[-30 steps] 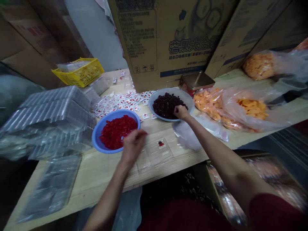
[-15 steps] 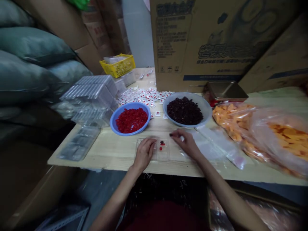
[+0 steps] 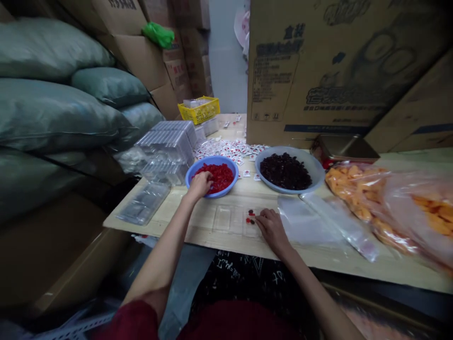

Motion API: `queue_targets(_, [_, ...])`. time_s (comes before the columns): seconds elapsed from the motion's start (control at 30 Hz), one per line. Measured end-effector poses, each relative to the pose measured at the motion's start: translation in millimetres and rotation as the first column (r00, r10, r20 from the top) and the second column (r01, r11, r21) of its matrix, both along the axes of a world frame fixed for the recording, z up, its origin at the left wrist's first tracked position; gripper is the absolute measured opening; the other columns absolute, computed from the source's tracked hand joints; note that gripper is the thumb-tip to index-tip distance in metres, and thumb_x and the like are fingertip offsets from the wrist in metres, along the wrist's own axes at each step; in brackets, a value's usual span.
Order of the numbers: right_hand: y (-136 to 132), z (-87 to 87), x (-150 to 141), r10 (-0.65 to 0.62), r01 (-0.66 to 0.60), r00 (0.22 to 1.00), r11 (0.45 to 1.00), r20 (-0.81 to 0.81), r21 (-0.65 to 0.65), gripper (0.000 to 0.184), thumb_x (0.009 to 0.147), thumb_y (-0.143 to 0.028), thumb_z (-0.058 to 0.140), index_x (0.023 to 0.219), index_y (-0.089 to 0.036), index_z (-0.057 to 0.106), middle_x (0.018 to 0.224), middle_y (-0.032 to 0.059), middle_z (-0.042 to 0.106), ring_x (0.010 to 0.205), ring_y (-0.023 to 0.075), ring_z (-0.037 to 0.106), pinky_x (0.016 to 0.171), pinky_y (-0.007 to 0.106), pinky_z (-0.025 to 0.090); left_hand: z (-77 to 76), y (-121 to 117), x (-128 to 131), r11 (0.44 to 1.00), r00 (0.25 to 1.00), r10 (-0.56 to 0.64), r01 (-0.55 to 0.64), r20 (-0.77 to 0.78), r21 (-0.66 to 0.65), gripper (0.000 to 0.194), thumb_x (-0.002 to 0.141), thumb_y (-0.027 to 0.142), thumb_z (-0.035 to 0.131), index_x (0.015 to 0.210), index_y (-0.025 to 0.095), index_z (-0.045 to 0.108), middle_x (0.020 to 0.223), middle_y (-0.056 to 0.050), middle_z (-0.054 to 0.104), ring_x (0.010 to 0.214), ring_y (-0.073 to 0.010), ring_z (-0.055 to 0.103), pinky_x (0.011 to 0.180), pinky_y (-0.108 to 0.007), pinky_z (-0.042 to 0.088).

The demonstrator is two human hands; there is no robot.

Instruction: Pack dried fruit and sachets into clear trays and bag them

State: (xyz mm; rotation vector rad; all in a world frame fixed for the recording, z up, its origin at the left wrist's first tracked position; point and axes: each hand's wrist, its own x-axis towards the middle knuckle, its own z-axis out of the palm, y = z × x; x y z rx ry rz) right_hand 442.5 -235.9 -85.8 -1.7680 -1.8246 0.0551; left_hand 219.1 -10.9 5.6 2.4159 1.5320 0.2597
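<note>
My left hand [image 3: 200,183] reaches into the blue bowl [image 3: 212,175] of red fruit pieces, its fingers curled among them. My right hand [image 3: 271,226] rests at the right end of a clear plastic compartment tray [image 3: 231,220] on the wooden table, fingertips pinched beside a few red and dark pieces [image 3: 250,216] lying in one compartment. Whether the pinch holds anything is hidden. A grey-blue bowl [image 3: 289,170] of dark dried fruit stands just behind the tray.
Stacks of clear trays [image 3: 166,150] and a loose tray [image 3: 144,203] lie at left. Small white-and-red sachets [image 3: 226,149] are scattered behind the bowls. Bags of orange dried fruit [image 3: 382,198], a tin [image 3: 345,147], cardboard boxes [image 3: 332,71], a yellow basket [image 3: 199,109] and grey sacks [image 3: 63,108] surround the table.
My left hand left the tray and went up into the red fruit bowl. My right hand came down to the tray's right end. The camera pulled back and shifted left.
</note>
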Motion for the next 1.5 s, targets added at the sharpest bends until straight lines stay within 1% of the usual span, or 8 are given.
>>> queue_targets(0.17, [-19.2,8.2,28.2,-0.057,0.06,0.994,0.998,-0.092,0.036,0.022,0.098,-0.026,0.051,0.096,-0.019,0.072,0.096,0.0089,0.065,0.093,0.0233,0.057,0.081,0.037,0.043,-32.5,47.4,27.6,0.974,0.991,-0.055,0.026,-0.123,-0.223,0.02,0.056,0.012,0.08,0.073,0.016,0.071,0.08,-0.013,0.075,0.085,-0.0279,0.071,0.079,-0.031,0.052])
queue_targets(0.33, [-39.1,-0.2,29.5,-0.098,0.103,0.97,0.995,-0.224,0.012,0.02,0.097,-0.03,0.054,0.1,-0.02,0.071,0.101,0.0096,0.066,0.098,0.0251,0.06,0.085,0.04,0.047,-49.2,53.0,15.6,0.968,0.995,-0.086,0.071,-0.052,-0.242,0.009,0.07,0.024,0.074,0.077,0.019,0.073,0.081,-0.007,0.075,0.081,-0.0213,0.069,0.075,-0.027,0.051])
queue_targets(0.47, [-48.2,-7.8,0.0,-0.04,0.032,0.956,0.999,-0.29,-0.034,0.018,0.097,-0.027,0.053,0.101,-0.023,0.07,0.102,0.0088,0.065,0.1,0.0249,0.06,0.087,0.041,0.05,-52.3,56.1,-0.9,0.979,0.996,-0.072,0.08,0.049,-0.187,0.023,0.084,0.03,0.061,0.1,0.016,0.072,0.095,-0.007,0.075,0.087,-0.0181,0.068,0.08,-0.026,0.051])
queue_targets(0.63, [-51.5,-9.0,-23.7,0.029,-0.045,0.966,0.997,-0.258,-0.058,0.019,0.097,-0.021,0.051,0.103,-0.025,0.068,0.111,0.0098,0.062,0.107,0.0269,0.058,0.091,0.046,0.049,-59.9,57.4,1.8,0.973,0.995,-0.099,0.101,0.022,-0.208,0.014,0.077,0.024,0.068,0.088,0.018,0.073,0.091,-0.008,0.075,0.089,-0.0216,0.068,0.081,-0.027,0.05])
queue_targets(0.8, [-54.8,-11.8,-25.6,0.042,-0.053,0.969,0.998,-0.243,-0.039,0.02,0.097,-0.018,0.05,0.105,-0.025,0.066,0.11,0.0094,0.062,0.108,0.0267,0.057,0.09,0.046,0.05,-60.0,61.5,15.8,0.952,0.983,-0.182,0.176,0.002,-0.251,0.015,0.062,0.021,0.08,0.075,0.02,0.072,0.081,-0.005,0.074,0.081,-0.0214,0.068,0.074,-0.025,0.049])
queue_targets(1.0, [-64.2,-13.3,-27.0,0.029,-0.044,0.97,0.997,-0.24,-0.056,0.022,0.097,-0.018,0.049,0.108,-0.025,0.067,0.11,0.0094,0.063,0.108,0.0266,0.058,0.09,0.046,0.05,-53.4,60.9,6.4,0.965,0.985,-0.162,0.169,0.053,-0.199,0.01,0.078,0.026,0.068,0.082,0.019,0.074,0.086,-0.005,0.075,0.083,-0.0196,0.067,0.079,-0.026,0.049])
queue_targets(1.23, [-63.5,-7.4,-23.8,0.041,-0.054,0.962,0.998,-0.27,-0.04,0.021,0.097,-0.02,0.05,0.108,-0.026,0.068,0.109,0.0088,0.065,0.107,0.0264,0.059,0.09,0.047,0.05,-49.9,59.2,1.7,0.986,0.985,-0.071,0.093,0.158,-0.136,0.012,0.076,0.022,0.071,0.084,0.015,0.076,0.08,-0.006,0.076,0.075,-0.0199,0.069,0.075,-0.027,0.052])
queue_targets(1.5, [-71.4,6.0,-9.3,-0.079,0.071,0.939,0.997,-0.335,-0.036,0.021,0.098,-0.026,0.05,0.107,-0.025,0.069,0.109,0.0097,0.065,0.108,0.0269,0.059,0.092,0.047,0.049,-50.2,36.2,5.0,0.994,0.949,-0.019,-0.015,0.315,0.105,0.03,0.092,0.022,0.049,0.114,0.015,0.069,0.119,-0.012,0.07,0.112,-0.0239,0.062,0.104,-0.037,0.043])
